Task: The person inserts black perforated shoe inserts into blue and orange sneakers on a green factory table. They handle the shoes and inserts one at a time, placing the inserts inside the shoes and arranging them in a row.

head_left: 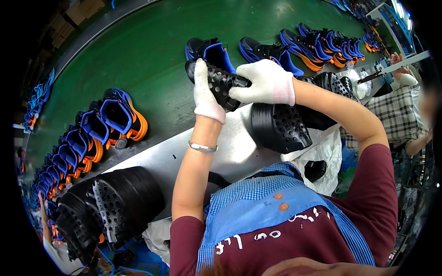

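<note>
Between both hands, over the green work surface, is a black perforated plastic shoe insert (223, 83). My left hand (205, 92), in a white glove, grips its left side with the fingers pointing away from me. My right hand (267, 83), also gloved in white, has its fingers closed on the insert's right end. Just beyond the hands stands a black and blue sports shoe (202, 48), its opening partly covered by them. Whether the insert touches that shoe I cannot tell.
Long rows of blue, black and orange shoes (120, 115) line the green surface (165, 87) on both sides. Nested stacks of black inserts lie on the metal ledge, one at left (129, 198), another at right (278, 129). A co-worker in a checked garment (391, 112) is at far right.
</note>
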Action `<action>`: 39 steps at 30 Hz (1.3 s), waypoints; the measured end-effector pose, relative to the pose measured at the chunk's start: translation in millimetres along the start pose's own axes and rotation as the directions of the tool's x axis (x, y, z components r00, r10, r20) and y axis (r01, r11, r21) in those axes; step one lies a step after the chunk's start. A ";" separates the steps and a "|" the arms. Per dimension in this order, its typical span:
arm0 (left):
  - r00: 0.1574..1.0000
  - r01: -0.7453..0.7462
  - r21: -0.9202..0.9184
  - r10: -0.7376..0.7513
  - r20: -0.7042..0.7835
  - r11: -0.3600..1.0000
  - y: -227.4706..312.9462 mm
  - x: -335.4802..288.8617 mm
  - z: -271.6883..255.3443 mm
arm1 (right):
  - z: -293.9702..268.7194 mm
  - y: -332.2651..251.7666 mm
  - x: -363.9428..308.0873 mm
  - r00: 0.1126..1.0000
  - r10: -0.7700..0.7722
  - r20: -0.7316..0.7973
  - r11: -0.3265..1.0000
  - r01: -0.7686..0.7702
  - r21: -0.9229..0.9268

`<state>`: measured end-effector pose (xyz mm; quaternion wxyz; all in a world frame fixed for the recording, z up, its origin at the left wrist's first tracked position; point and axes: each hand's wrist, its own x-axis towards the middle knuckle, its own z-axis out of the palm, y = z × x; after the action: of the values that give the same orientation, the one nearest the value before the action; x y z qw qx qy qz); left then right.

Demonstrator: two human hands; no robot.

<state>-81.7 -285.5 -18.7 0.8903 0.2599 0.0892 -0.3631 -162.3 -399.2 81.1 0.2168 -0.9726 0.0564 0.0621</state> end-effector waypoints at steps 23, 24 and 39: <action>0.955 -0.292 0.826 -0.095 0.283 -0.482 -1.2 49.9 -25.1 | 58.5 42.0 153.8 0.922 0.324 0.210 0.907 -0.241 -0.345; 0.965 -0.239 0.787 -0.232 0.126 -0.568 0.7 58.4 -19.7 | 58.6 44.2 155.6 0.908 0.327 0.263 0.922 -0.245 -0.301; 0.950 -0.271 0.760 -0.292 0.112 -0.591 -15.6 85.9 -34.3 | 63.4 57.6 164.4 0.918 0.208 0.338 0.976 -0.171 -0.136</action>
<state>-29.6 -328.4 -83.9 0.1551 0.8457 -0.4235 -0.2854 -14.2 -437.4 -23.6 0.1655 -0.9458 0.1076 0.2579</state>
